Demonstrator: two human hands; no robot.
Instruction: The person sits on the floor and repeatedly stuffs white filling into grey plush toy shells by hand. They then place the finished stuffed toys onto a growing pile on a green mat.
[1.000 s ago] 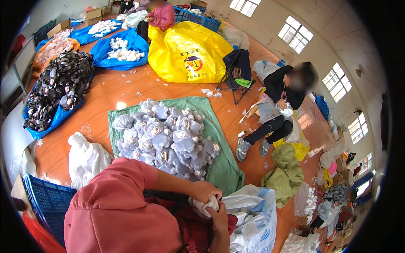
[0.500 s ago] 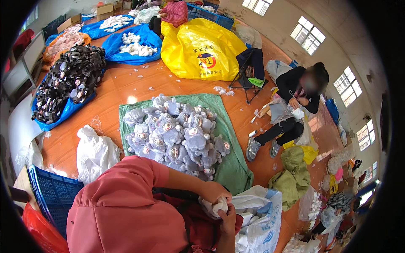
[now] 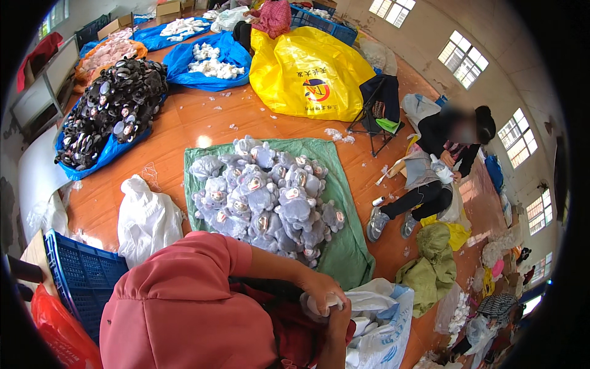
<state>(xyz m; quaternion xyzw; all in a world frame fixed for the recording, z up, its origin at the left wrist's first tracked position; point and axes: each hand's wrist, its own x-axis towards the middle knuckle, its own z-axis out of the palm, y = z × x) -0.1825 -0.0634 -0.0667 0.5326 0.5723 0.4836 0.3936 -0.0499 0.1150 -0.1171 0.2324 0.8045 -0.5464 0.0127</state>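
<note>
Over my lap, a small white fabric piece (image 3: 313,305) is gripped between my two hands. My left hand (image 3: 323,290) reaches across from the pink sleeve, its fingers closed over the top of the piece. Right against it, my right hand (image 3: 338,320) is closed at the piece's edge, its fingertips partly hidden. Just right of my hands lies an open white and blue woven sack (image 3: 393,332) with more white pieces inside. Ahead of me, a heap of grey plush toys (image 3: 264,203) rests on a green sheet (image 3: 347,246).
A blue crate (image 3: 86,277) and a white bag (image 3: 147,215) stand at my left. Dark plush toys (image 3: 110,111) are heaped far left. A big yellow bag (image 3: 307,67) lies beyond, by a folding chair (image 3: 381,111). A seated co-worker (image 3: 455,141) handles white material at right, near an olive sack (image 3: 427,264).
The view has shifted, so the surroundings sit slightly right and lower. My left fingers have moved over the white piece, and my right hand has closed up against them. The co-worker's hands have moved.
</note>
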